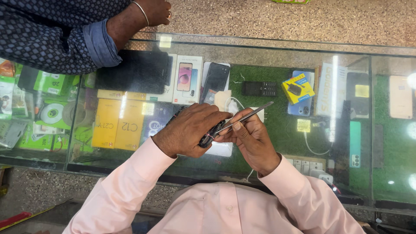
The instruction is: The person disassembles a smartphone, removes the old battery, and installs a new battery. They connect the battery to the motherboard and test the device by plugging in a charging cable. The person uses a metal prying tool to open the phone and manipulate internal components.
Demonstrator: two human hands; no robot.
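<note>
Setting: glass-topped shop counter (268,47) over a display case lined with green matting, seen from above; speckled stone floor along the upper edge of the frame.
Left hand: left hand (188,129), in a pale pink shirt sleeve, curled around a small dark phone body with exposed parts (211,134); fingers closed over its top, thumb side toward the frame centre.
Right hand: right hand (250,139) pinching slim silver metal tweezers (245,118) between thumb and forefinger; the other fingers are folded beneath.
Tweezers: slanting from lower left to upper right at frame centre, the lower tip at the dark phone body, the free end over the glass.
Held phone body: centre of the frame, just above the glass, between both hands; whether it touches the counter cannot be told.
Beneath the hands: a white flat box under the glass, partly hidden.
Farther out, in the case: yellow cartons (117,123) at left, green accessory packets (47,112) at far left, boxed phones and a black keypad handset (259,88) above centre, a yellow charger packet (298,88) to the right.
Other person: a forearm in a dark dotted shirt (47,34) with a metal bangle rests on the counter at upper left, well apart from both hands.
</note>
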